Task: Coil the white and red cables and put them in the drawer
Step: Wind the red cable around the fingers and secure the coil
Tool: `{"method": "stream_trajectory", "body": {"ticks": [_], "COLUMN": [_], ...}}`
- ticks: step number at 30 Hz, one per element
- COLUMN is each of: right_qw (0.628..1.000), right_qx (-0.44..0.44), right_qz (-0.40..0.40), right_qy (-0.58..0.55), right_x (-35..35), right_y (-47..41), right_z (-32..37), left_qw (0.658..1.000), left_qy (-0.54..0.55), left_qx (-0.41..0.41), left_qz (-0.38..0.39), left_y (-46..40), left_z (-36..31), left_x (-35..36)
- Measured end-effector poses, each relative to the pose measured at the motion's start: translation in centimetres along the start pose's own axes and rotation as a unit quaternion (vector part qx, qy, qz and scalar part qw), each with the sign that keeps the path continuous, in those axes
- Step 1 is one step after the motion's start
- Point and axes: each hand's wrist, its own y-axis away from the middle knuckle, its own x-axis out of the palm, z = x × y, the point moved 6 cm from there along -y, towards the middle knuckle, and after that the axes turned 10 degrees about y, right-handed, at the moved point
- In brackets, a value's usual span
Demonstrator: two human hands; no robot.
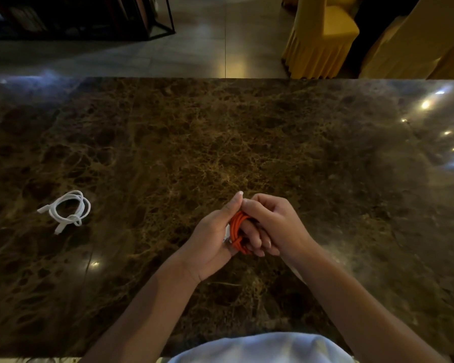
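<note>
A dark brown marble table (220, 142) with pale veining and a glossy top fills most of the view, with small light glints reflected near its right edge. Beyond its far edge lie a tiled floor, a black metal-framed shelf unit (152, 19) at upper left and chairs in pleated yellow fabric covers (323, 40) at upper right. The white cable (68, 210), already wound into a loose ring and tied at its near side, lies on the table well to the left of the hands, with nothing between it and them.

Both bare forearms reach in from the bottom edge and meet over the near middle of the table. The left hand (215, 242) is turned on its side, thumb pointing away, fingers wrapped round the orange-red braided cable (237, 231), which is bundled into tight loops; a white plug shows against the palm. The right hand (270, 221) curls over the bundle from the right, fingertips pinching its top. No readable writing shows anywhere
</note>
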Motion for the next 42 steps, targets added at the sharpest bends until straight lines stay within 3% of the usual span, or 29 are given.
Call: {"method": "stream_trajectory", "body": {"ticks": [10,14,17,22,26,29,32,38,42], "right_qw": [0.987,0.980,0.977,0.981,0.981,0.986,0.984,0.983,0.981], "right_qx": [-0.062,-0.062,-0.059,-0.038,-0.017,-0.013,-0.024,0.025,0.051], "right_qz": [-0.124,-0.164,-0.170,-0.162,-0.167,-0.125,-0.081,0.003,0.028], "right_qy": [0.084,0.098,0.113,0.102,0.100,0.106,0.154,0.180,0.183], "right_x": [-0.1,-1.5,-2.0,-1.2,-0.3,0.7,2.0,4.8,4.8], "right_y": [0.2,-0.8,-1.7,-2.6,-3.1,-3.4,-3.8,-5.0,-4.8], "right_z": [1.0,2.3,2.8,2.4,1.5,1.4,1.7,1.3,0.1], "left_qw": [0.985,0.994,0.991,0.940,0.867,0.815,0.782,0.804,0.758], "left_qy": [-0.044,-0.021,-0.099,-0.300,-0.434,-0.488,-0.503,-0.409,-0.383], "left_qx": [0.048,0.066,0.077,0.121,0.178,0.222,0.245,0.208,0.216], "left_qz": [-0.163,-0.083,-0.048,-0.106,-0.167,-0.223,-0.275,-0.379,-0.482], "left_y": [-0.3,0.2,0.8,2.0,2.7,3.4,4.3,6.9,11.2], "left_z": [-0.8,-1.5,-1.6,-2.7,-3.7,-4.3,-4.7,-6.3,-8.4], "left_x": [-2.1,-2.1,-2.3,-3.3,-4.6,-6.1,-7.6,-12.9,-16.8]}}
